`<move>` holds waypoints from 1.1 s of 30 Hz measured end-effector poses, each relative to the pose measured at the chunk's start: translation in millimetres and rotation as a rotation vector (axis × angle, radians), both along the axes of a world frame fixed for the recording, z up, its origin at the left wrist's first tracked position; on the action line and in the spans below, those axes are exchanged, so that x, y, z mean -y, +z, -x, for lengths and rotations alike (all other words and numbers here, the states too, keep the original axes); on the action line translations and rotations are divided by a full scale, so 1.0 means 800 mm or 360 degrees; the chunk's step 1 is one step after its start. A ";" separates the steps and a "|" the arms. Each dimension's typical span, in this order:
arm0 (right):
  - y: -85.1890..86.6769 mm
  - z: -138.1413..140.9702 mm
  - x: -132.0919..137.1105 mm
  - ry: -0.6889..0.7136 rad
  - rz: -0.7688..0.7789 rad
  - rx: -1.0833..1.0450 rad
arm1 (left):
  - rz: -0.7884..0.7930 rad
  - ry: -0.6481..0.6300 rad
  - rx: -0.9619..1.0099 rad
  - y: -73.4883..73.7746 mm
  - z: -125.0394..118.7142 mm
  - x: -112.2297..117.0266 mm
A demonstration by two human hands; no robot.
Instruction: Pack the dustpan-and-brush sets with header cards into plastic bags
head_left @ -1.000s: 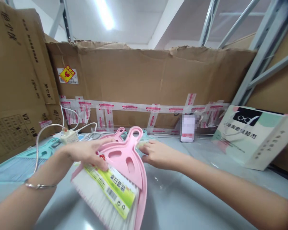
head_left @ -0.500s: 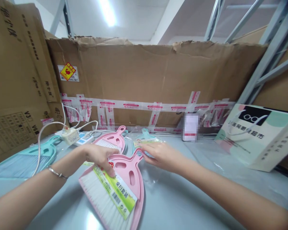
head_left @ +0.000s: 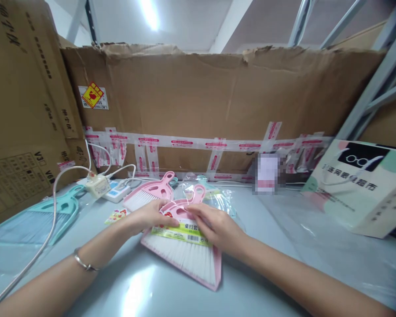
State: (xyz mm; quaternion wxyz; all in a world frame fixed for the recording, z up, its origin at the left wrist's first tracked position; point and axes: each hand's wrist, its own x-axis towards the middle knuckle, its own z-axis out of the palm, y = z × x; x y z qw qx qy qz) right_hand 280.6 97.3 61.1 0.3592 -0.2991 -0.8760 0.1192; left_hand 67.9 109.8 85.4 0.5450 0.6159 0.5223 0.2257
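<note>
A pink dustpan and brush set [head_left: 185, 264] lies in the middle of the table, white bristles toward me and handle pointing away. A green and yellow label card [head_left: 178, 235] runs across the brush. My left hand [head_left: 153, 220] grips the set's left side, thumb over the card. At the upper right, my right hand [head_left: 216, 226] is closed with bent fingers on the set near the card's end; the exact pinch point is partly hidden. Just behind lies a second pink dustpan and brush [head_left: 155, 189], and a loose printed card [head_left: 116, 216] rests by my left wrist.
A teal dustpan and brush [head_left: 49, 215] lies at the left, crossed by a white cable [head_left: 54, 207]. Clear plastic wrap [head_left: 222, 198] covers a teal set behind. A charger and power strip [head_left: 117, 191], large cartons [head_left: 185, 97] and a paper bag [head_left: 346, 189] surround the work area.
The pink set has turned, its bristle end swinging right and its handle now farther back. My right hand has moved from the handle tip down to the set's upper right side.
</note>
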 end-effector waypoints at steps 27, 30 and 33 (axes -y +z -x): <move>-0.035 0.017 -0.002 -0.0160 0.0878 -0.0893 | -0.0017 0.0802 0.0992 -0.051 -0.075 0.031; -0.030 0.007 0.003 -0.0087 0.0515 -0.0594 | -0.0054 0.0839 0.1084 -0.055 -0.074 0.029; -0.021 -0.010 0.005 -0.0173 -0.0029 -0.0582 | -0.0070 0.0930 0.1172 -0.056 -0.069 0.027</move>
